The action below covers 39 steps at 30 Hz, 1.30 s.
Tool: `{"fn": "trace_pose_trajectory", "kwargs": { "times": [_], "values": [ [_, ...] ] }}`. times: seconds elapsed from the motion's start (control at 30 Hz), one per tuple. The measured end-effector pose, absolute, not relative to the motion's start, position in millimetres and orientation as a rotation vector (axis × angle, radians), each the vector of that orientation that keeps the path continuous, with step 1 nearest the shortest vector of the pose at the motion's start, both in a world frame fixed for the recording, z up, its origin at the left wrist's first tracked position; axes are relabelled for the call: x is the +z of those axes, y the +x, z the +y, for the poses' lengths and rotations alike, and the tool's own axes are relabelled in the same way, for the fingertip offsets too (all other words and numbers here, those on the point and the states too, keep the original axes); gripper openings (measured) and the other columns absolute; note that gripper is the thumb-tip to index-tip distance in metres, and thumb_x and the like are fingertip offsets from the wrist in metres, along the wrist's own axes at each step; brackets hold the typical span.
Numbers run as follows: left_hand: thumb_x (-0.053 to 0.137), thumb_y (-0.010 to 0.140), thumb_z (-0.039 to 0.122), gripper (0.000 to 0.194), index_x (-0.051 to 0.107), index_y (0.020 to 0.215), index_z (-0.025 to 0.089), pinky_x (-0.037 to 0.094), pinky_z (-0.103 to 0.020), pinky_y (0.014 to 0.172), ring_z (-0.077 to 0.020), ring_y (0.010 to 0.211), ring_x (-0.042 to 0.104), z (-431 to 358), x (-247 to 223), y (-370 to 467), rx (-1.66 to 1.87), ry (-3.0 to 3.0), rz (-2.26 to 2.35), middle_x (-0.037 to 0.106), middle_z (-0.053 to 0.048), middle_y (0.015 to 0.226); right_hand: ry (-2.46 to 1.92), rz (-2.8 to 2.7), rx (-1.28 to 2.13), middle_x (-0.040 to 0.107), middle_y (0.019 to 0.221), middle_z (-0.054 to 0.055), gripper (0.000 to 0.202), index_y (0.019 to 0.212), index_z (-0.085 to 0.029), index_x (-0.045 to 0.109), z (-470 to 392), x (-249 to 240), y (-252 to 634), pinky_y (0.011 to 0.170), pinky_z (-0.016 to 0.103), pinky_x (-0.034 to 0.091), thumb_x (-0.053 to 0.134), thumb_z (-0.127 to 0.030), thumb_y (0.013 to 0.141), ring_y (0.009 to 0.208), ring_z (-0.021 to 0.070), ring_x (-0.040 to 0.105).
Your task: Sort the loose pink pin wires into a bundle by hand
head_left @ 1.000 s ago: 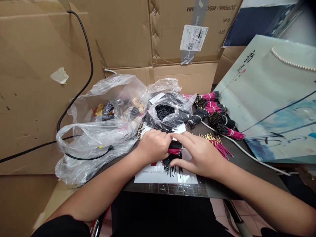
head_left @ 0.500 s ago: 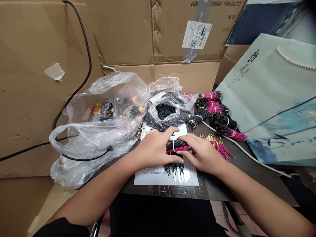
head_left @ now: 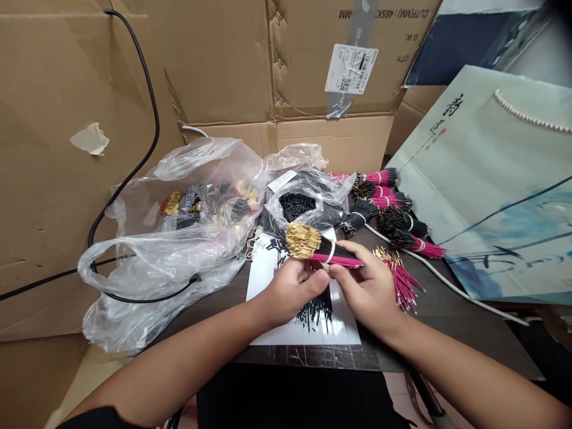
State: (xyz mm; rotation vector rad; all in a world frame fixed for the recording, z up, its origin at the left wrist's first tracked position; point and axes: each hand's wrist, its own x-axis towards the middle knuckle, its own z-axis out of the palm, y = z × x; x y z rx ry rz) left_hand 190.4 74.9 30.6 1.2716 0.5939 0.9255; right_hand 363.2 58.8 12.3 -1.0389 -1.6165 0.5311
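Observation:
A bundle of black and magenta wires (head_left: 338,252), tied with a white band, is lifted above the table with its gold terminals toward the left. My right hand (head_left: 369,287) grips its wire end, fingers behind and thumb in front. My left hand (head_left: 295,292) is closed under the terminal end, its thumb pointing right and some fingers hidden. Below them, loose black wires (head_left: 316,310) lie on a white printed sheet (head_left: 277,330). Right of my right hand is a loose pile of magenta wires (head_left: 403,280) with gold terminals.
Behind the hands stands an open plastic bag of small black tubes (head_left: 298,205). A large clear plastic bag (head_left: 147,256) fills the left. Several tied wire bundles (head_left: 384,199) lie back right, beside a white cable (head_left: 456,292) and a pale paper bag (head_left: 487,179). Cardboard boxes (head_left: 223,65) wall the back.
The wire bundle has been raised and tilted, so its gold terminals now show. My left hand has moved from over the bundle to beneath its terminal end.

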Motion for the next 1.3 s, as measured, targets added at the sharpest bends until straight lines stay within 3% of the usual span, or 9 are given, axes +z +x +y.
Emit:
{"fn": "trace_pose_trajectory", "kwargs": {
  "times": [0.13,0.23,0.43,0.53,0.6,0.73,0.9,1.13,1.3],
  "values": [
    [0.069,0.09,0.057,0.046,0.071,0.113,0.016,0.046,-0.042,0.103,-0.0254,0.103,0.063,72,37,191,0.927,1.271,0.732,0.07,-0.01,0.104,-0.959,-1.753,0.446,0.075,0.117,0.008,0.039,0.13,-0.022,0.064,54,17,356,0.094,0.035,0.058,0.07,-0.016,0.091,0.107,0.0206,0.071],
    [0.064,0.094,0.055,0.044,0.071,0.113,0.016,0.045,-0.042,0.104,-0.0267,0.107,0.063,74,35,184,0.949,1.245,0.669,0.07,-0.01,0.105,-0.969,-1.747,0.502,0.075,0.116,0.008,0.039,0.128,-0.022,0.065,53,17,357,0.092,0.036,0.059,0.073,-0.02,0.09,0.104,0.0211,0.072],
    [0.068,0.093,0.049,0.05,0.062,0.134,0.022,0.046,-0.043,0.104,-0.0286,0.116,0.063,84,18,174,1.004,1.222,0.512,0.066,-0.011,0.126,-1.032,-1.428,1.153,0.072,0.076,0.001,0.03,0.114,-0.019,0.068,48,18,353,0.054,0.028,0.057,0.071,-0.04,0.093,0.058,0.0152,0.069],
    [0.069,0.092,0.049,0.045,0.065,0.127,0.021,0.046,-0.042,0.106,-0.0295,0.124,0.06,85,21,175,1.072,1.24,0.519,0.064,-0.013,0.134,-0.999,-1.431,1.359,0.066,0.068,-0.001,0.031,0.107,-0.017,0.067,44,21,349,0.049,0.027,0.053,0.064,-0.046,0.096,0.052,0.0141,0.065],
    [0.066,0.095,0.05,0.035,0.067,0.112,0.019,0.049,-0.042,0.101,-0.0287,0.117,0.065,82,26,177,1.052,1.156,0.485,0.069,-0.014,0.128,-1.027,-1.609,1.269,0.065,0.066,0.0,0.03,0.101,-0.016,0.068,44,21,350,0.049,0.026,0.049,0.062,-0.045,0.097,0.052,0.0137,0.063],
    [0.067,0.095,0.05,0.032,0.06,0.096,0.019,0.051,-0.045,0.098,-0.0271,0.103,0.072,76,31,183,1.012,0.906,0.485,0.078,-0.011,0.103,-1.073,-1.946,0.728,0.065,0.066,0.001,0.028,0.087,-0.016,0.068,48,20,357,0.054,0.027,0.045,0.065,-0.042,0.095,0.056,0.0135,0.059],
    [0.073,0.088,0.058,0.043,0.059,0.096,0.018,0.053,-0.041,0.096,-0.0254,0.101,0.073,77,33,187,1.067,0.763,0.605,0.076,-0.007,0.092,-1.048,-2.077,0.278,0.067,0.077,0.004,0.019,0.088,-0.016,0.066,52,20,365,0.063,0.029,0.049,0.063,-0.032,0.097,0.067,0.0159,0.063],
    [0.065,0.091,0.062,0.047,0.064,0.105,0.017,0.054,-0.039,0.088,-0.0267,0.102,0.069,81,35,179,0.939,0.652,0.551,0.071,-0.008,0.094,-0.966,-2.009,0.189,0.067,0.082,0.005,0.002,0.096,-0.017,0.067,59,22,367,0.069,0.033,0.051,0.065,-0.016,0.094,0.074,0.0172,0.061],
    [0.075,0.085,0.052,0.045,0.06,0.11,0.017,0.052,-0.036,0.083,-0.0246,0.1,0.067,78,34,179,0.852,0.616,0.601,0.069,-0.006,0.098,-0.862,-2.149,0.014,0.07,0.096,0.011,0.019,0.109,-0.014,0.07,66,25,371,0.076,0.036,0.053,0.068,-0.01,0.091,0.086,0.0208,0.061]
  ]
}}
